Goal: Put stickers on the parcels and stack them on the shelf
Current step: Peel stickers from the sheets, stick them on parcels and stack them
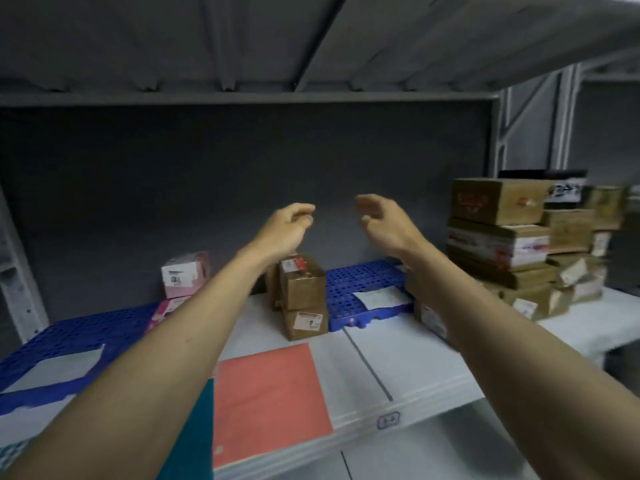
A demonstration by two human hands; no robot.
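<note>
A: How far along does the job look?

B: Partway, I'd judge. At the right end of the shelf (408, 355) a tall pile of brown parcels (498, 237) is stacked, most showing labels. Near the back wall, around the middle, two small brown boxes (303, 296) sit one on the other, each with a white label. Toward the back left stands a pink box (185, 273) on another pink one.

A: And the stickers?

B: I can't pick out a sticker sheet for certain. A salmon-coloured sheet (270, 400) lies at the front edge and a white paper (379, 296) rests on the blue perforated tray (360, 292) at the back. Another blue tray (69, 344) sits at the left end.

A: What are the hands doing?

B: Both are raised in the air above the middle of the shelf, holding nothing and touching nothing. The left hand (287, 226) has its fingers loosely curled; the right hand (384, 220) is spread more, fingers relaxed.

A: So what's left?

B: Likely fetching more parcels to label; none is in hand now.
</note>
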